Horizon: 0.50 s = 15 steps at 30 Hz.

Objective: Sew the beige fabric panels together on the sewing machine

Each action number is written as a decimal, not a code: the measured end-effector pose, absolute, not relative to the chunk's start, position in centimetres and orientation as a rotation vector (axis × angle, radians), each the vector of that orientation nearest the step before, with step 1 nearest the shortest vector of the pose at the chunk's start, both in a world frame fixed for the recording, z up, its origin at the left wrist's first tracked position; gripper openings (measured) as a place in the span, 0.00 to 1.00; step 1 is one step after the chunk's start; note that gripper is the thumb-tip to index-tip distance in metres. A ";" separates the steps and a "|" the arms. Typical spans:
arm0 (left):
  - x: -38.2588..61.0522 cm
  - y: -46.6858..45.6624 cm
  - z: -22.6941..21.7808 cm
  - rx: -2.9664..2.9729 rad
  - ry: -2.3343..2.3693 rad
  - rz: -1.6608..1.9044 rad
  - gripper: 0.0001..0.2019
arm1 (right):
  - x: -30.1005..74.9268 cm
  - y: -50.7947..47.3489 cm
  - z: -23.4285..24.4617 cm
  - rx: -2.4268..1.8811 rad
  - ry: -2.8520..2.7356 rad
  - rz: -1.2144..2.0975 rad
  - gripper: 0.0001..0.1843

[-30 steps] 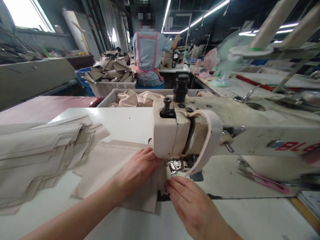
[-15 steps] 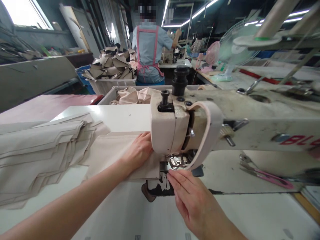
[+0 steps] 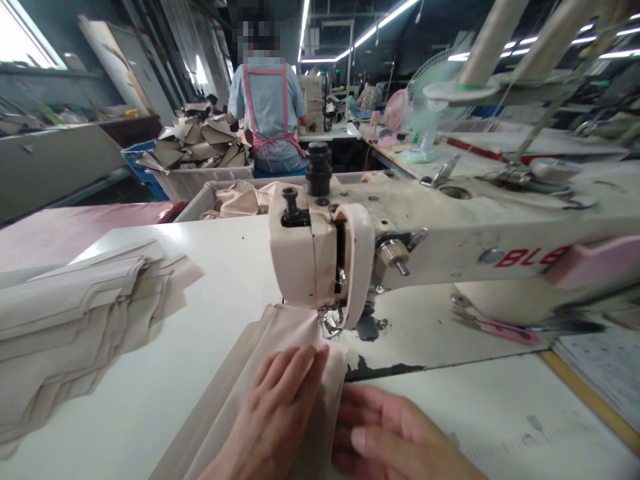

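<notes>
A beige fabric piece (image 3: 260, 353) lies on the white table and runs up under the presser foot (image 3: 330, 321) of a cream sewing machine (image 3: 320, 253). My left hand (image 3: 273, 420) rests flat on the fabric, fingers stretched toward the needle. Just right of it, my right hand (image 3: 390, 440) lies low with fingers extended along the fabric's right edge, touching it. Neither hand grips anything.
A stack of cut beige fabric pieces (image 3: 65, 320) sits at the left. Pink-handled scissors (image 3: 495, 327) lie on the machine bed to the right. Bins of fabric (image 3: 235, 197) stand behind the table. A person in a pink apron (image 3: 267, 107) works beyond, back turned. A fan (image 3: 425, 100) stands at right.
The fabric was turned and pulled toward me, lying lengthwise under the foot. Both hands drew back from beside the needle toward the table's near edge. The view shifted right.
</notes>
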State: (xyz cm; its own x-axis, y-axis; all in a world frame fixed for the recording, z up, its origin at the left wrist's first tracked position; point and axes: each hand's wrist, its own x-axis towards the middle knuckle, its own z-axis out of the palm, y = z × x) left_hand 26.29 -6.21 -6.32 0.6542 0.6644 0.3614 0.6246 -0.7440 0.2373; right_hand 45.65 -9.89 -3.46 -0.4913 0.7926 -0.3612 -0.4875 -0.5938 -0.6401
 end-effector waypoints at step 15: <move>27.8 -1.7 -4.3 2.082 1.011 0.758 0.13 | 44.7 -6.3 -4.0 -1.080 -0.777 1.778 0.17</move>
